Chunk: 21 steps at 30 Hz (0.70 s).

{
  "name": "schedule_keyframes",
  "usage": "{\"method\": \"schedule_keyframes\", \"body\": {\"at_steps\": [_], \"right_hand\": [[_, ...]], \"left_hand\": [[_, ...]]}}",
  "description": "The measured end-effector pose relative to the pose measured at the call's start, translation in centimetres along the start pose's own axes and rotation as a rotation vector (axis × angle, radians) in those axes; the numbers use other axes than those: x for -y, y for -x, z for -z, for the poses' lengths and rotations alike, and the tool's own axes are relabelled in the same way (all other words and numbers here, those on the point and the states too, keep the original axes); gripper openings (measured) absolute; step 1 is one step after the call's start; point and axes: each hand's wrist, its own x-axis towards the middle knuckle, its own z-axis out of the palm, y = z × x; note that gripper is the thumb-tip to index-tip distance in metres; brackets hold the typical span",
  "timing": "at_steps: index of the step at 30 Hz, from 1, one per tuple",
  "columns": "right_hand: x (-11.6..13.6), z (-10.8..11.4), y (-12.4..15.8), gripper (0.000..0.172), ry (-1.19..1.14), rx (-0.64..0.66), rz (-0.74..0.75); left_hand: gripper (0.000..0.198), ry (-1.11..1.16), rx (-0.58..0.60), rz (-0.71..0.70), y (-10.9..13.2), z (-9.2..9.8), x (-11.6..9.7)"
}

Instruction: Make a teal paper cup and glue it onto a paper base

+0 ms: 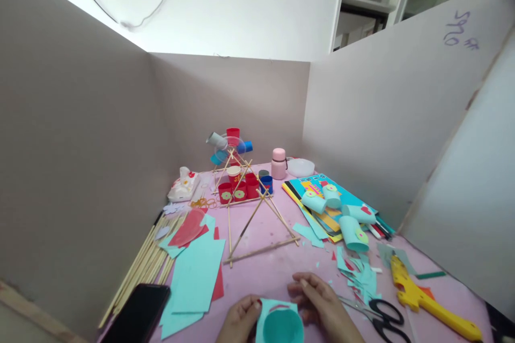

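At the bottom edge of the view, both hands hold a rolled teal paper cup (pixel 281 324) with its open mouth facing me. My left hand (pixel 240 321) grips its left side, fingers curled. My right hand (pixel 322 305) wraps its right side and top. Several finished teal paper cups (pixel 341 214) with small stickers lie on a stack of coloured paper (pixel 309 187) to the right. A wooden stick frame (pixel 257 225) stands in the middle of the pink tabletop (pixel 277 268).
Teal and red paper sheets (pixel 193 273), wooden sticks (pixel 145 262) and a black phone (pixel 139 313) lie left. Scissors (pixel 382 316) and a yellow glue gun (pixel 422 297) lie right. A stick wheel with cups (pixel 231 144), small red cups (pixel 239 190) and a pink bottle (pixel 278 163) stand behind. Cardboard walls enclose the table.
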Motion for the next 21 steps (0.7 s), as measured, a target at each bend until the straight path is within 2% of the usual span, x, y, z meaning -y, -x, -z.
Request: {"method": "schedule_keyframes", "body": {"at_steps": [3,7,14,21], "right_hand": [[-0.9,1.0,1.2,0.059,0.098,0.006,0.090],[-1.4,1.3,2.2,0.054,0.198,0.038,0.139],[-0.9,0.9,2.5,0.061,0.234,0.057,0.148],[-0.5,0.8,2.3,0.061,0.228,0.084,0.140]], "left_hand": [[0.045,-0.001,-0.042,-0.015,0.3,-0.4,0.0],[0.045,-0.041,-0.105,-0.042,1.1,-1.2,-0.1],[0.034,-0.133,-0.183,-0.143,2.9,-2.7,-0.7],[0.036,-0.235,-0.215,-0.186,3.0,-3.0,-0.7]]}}
